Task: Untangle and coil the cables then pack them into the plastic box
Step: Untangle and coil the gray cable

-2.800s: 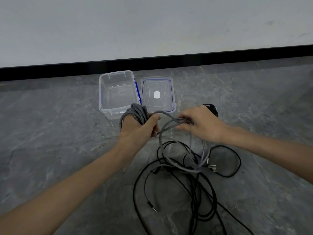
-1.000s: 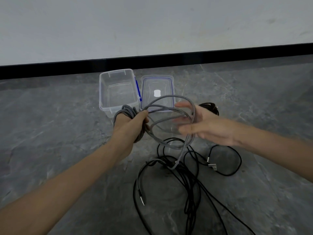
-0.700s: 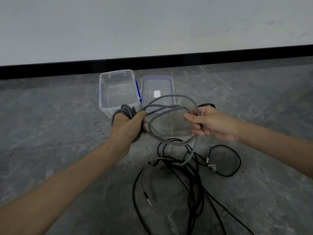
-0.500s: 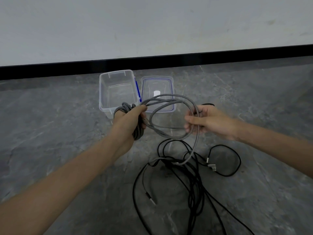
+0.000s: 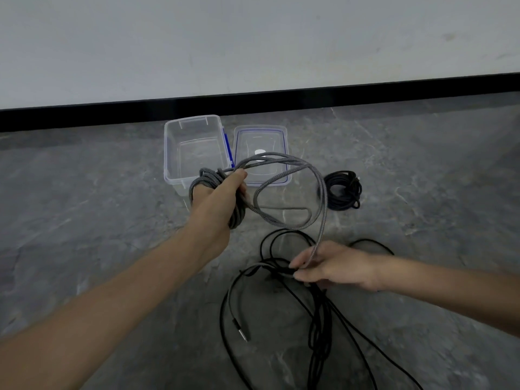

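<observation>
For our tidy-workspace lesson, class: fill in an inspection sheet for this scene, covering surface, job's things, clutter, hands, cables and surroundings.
Surface: grey veined floor.
Job's things: clear plastic box, open, no cable inside; its lid lies flat beside it.
Clutter: nothing seen.
Hands: left hand grips the grey cable wound round it; right hand pinches its free strand by the black tangle.
Cables: grey cable part coiled, loops hanging loose; coiled black cable right of the lid; black tangle unsorted on the floor.
Surroundings: pale wall, black skirting.
</observation>
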